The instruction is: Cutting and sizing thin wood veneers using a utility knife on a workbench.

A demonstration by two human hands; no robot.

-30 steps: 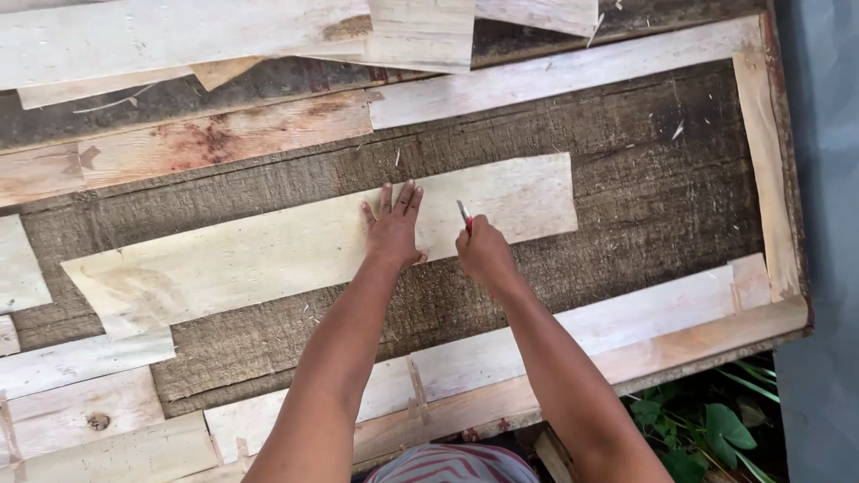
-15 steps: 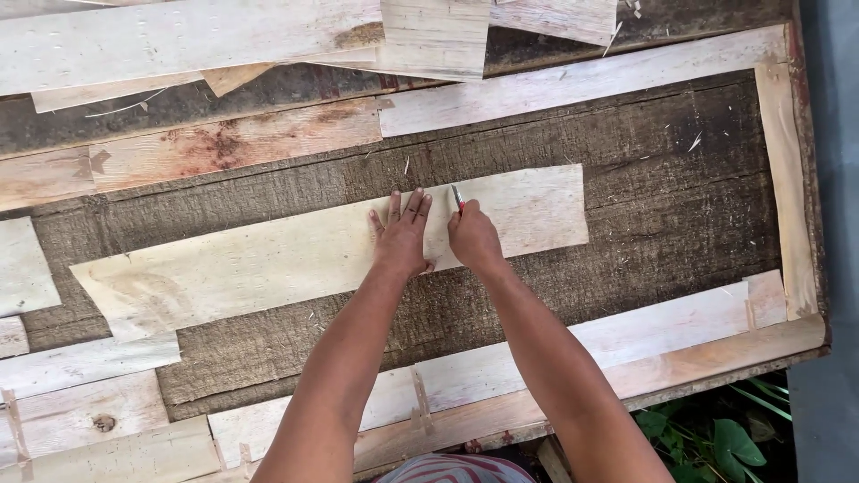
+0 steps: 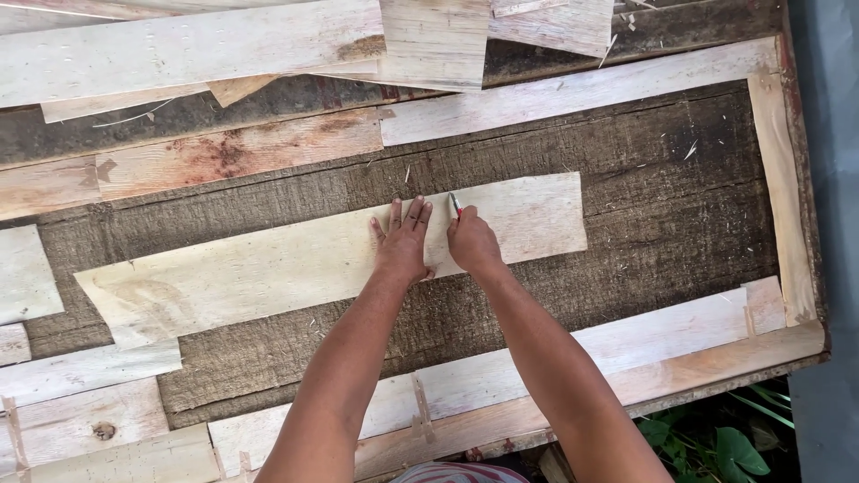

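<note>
At the near edge of the view, two bare forearms reach up from the bottom of the frame over a dark, rough wooden bench (image 3: 680, 206) framed with pale wood strips (image 3: 573, 367). Green leaves (image 3: 725, 443) show below the bench's lower right corner. Beyond the arms, a long, pale, thin wooden board (image 3: 268, 264) lies flat across the middle of the bench, slanting slightly upward toward the right. The person's left hand (image 3: 403, 241) rests palm down on this board, its fingers (image 3: 410, 213) spread open and flat, pressing on the wood. Just beside it, to the right, the right hand (image 3: 472, 243) is curled closed around a thin pen-like marker (image 3: 454, 204), whose tip meets the board near its upper edge. The two hands sit close together, nearly touching. Farther away, a reddish-stained plank (image 3: 224, 156) and a paler plank (image 3: 573, 94) run along the far side of the bench. Beyond those, at the top of the view, several more light boards (image 3: 179, 45) lie stacked loosely, overlapping one another. Further pale offcuts (image 3: 85, 407) lie at the left edge.
</note>
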